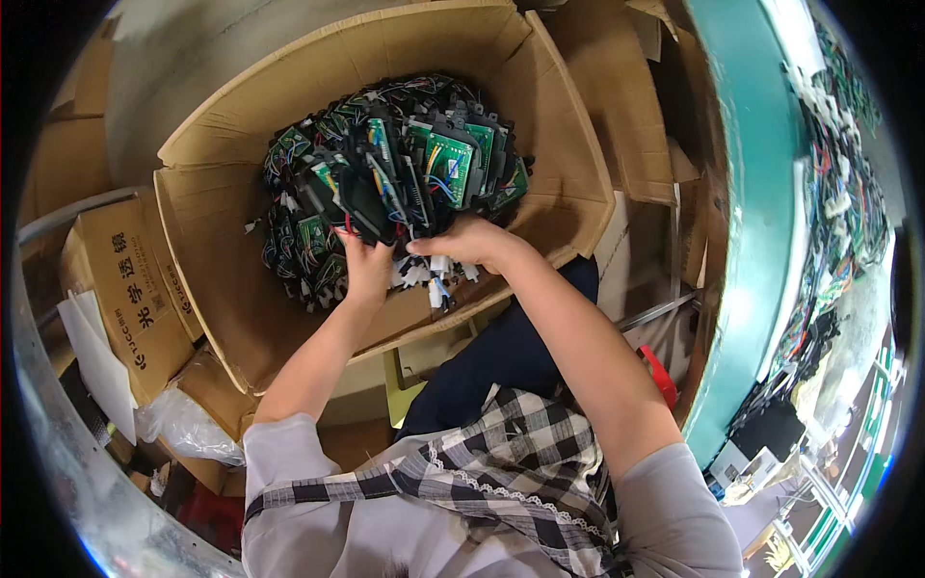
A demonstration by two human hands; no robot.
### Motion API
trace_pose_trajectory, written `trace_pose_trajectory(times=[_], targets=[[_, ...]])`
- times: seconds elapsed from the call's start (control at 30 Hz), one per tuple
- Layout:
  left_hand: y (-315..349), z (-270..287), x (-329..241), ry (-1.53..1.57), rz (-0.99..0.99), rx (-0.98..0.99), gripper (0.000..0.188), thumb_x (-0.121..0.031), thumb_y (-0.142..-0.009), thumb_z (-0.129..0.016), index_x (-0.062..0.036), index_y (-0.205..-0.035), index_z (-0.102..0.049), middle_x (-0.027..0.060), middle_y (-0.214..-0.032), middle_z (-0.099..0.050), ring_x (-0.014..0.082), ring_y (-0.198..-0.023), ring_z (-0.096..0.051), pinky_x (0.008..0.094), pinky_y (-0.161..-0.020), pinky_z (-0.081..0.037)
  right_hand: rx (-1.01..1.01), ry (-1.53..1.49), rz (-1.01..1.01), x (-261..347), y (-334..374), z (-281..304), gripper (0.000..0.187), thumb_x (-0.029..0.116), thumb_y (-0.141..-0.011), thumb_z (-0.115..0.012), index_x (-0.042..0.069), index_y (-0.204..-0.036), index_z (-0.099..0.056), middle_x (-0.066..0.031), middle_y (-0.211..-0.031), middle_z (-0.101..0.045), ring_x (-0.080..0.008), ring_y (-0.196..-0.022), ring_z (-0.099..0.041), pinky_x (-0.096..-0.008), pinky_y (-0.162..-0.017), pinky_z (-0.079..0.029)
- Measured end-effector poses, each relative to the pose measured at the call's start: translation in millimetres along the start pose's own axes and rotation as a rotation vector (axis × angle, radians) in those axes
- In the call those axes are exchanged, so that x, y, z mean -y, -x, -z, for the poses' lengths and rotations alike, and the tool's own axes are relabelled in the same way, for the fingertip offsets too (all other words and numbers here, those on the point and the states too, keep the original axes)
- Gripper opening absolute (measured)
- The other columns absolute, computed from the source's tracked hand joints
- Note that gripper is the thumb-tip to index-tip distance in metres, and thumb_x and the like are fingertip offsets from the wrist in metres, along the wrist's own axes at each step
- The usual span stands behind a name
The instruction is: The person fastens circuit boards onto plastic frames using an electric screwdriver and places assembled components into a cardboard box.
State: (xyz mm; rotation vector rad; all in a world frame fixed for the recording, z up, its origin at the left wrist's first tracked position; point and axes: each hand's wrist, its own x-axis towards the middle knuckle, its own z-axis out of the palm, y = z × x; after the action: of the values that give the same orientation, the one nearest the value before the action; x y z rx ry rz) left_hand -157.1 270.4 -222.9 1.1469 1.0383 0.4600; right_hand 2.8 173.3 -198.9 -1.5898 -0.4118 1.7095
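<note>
Both my arms reach into a large open cardboard box (217, 279) heaped with black plastic parts carrying green circuit boards and coloured wires. My left hand (366, 268) grips the near side of a bunch of these circuit board modules (449, 169), its thumb up against the black plastic. On the other side, my right hand (465, 241) is closed round the same bunch, with most of its fingers hidden beneath. White connectors (438, 275) on wires dangle below my right hand. Under and behind the bunch lies the pile (308, 231) of similar modules and tangled cables.
At the right runs a green-edged workbench (747, 241) with more wired parts (833, 183) along it. A printed carton (130, 299), white sheets (96, 361) and a clear plastic bag (188, 424) sit at the left. Flattened cardboard (617, 106) stands beside the box.
</note>
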Motion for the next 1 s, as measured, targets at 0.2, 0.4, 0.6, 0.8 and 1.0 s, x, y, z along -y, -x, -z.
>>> trace_pose_trajectory(times=[0.2,0.4,0.6,0.8,1.0], targets=[[-16.5,7.1,78.5,-0.237,-0.037,0.037,0.051,-0.002,-0.084,-0.063,-0.0068,-0.128,-0.038,0.0045,-0.118,-0.054,0.0174,-0.105,-0.052,0.0297,-0.093,-0.039,0.025,0.172,-0.233,-28.0,-23.2,20.6,0.066,0.051,-0.065,-0.081,-0.002,-0.103,-0.068,-0.0136,-0.096,-0.069,-0.019,-0.084,-0.062,-0.0319,-0.076,-0.048],[-19.1,-20.6,84.3,-0.783,-0.192,0.068,0.061,-0.006,-0.074,-0.069,0.0007,-0.126,-0.038,0.0207,-0.13,-0.034,0.0378,-0.119,-0.039,0.044,-0.101,-0.034,-0.033,0.57,-0.134,-89.5,-59.1,45.1,0.112,0.058,-0.064,-0.077,0.006,-0.146,-0.023,-0.017,-0.153,-0.022,-0.0303,-0.142,-0.02,-0.0536,-0.111,-0.024],[-5.3,-41.8,73.5,-1.183,0.067,-0.021,0.076,-0.028,-0.076,-0.069,-0.0048,-0.136,-0.028,0.0219,-0.134,-0.029,0.0431,-0.12,-0.037,0.0523,-0.093,-0.039,-0.136,0.513,-0.604,-102.1,-55.1,45.9,0.089,0.048,-0.07,-0.075,0.006,-0.139,-0.038,-0.0159,-0.14,-0.042,-0.0317,-0.128,-0.042,-0.0467,-0.103,-0.036],[9.5,-36.6,75.7,-1.181,0.253,0.208,0.087,-0.041,-0.078,-0.068,-0.0138,-0.145,-0.019,0.0196,-0.149,-0.016,0.0458,-0.132,-0.028,0.0606,-0.098,-0.035,-0.333,0.538,-0.412,-92.5,-43.2,37.2,0.079,0.039,-0.075,-0.069,0.003,-0.139,-0.039,-0.0214,-0.13,-0.053,-0.0332,-0.121,-0.051,-0.0366,-0.102,-0.041],[4.2,-5.1,33.1,-1.751,-0.162,0.626,0.053,-0.04,-0.082,-0.065,-0.0173,-0.127,-0.049,0.0129,-0.128,-0.045,0.0347,-0.118,-0.045,0.0597,-0.1,-0.033,-0.49,0.401,-0.233,-97.3,-24.5,42.2,0.066,0.036,-0.083,-0.062,0.013,-0.14,-0.039,-0.0179,-0.127,-0.056,-0.0348,-0.117,-0.053,-0.0434,-0.096,-0.044]])
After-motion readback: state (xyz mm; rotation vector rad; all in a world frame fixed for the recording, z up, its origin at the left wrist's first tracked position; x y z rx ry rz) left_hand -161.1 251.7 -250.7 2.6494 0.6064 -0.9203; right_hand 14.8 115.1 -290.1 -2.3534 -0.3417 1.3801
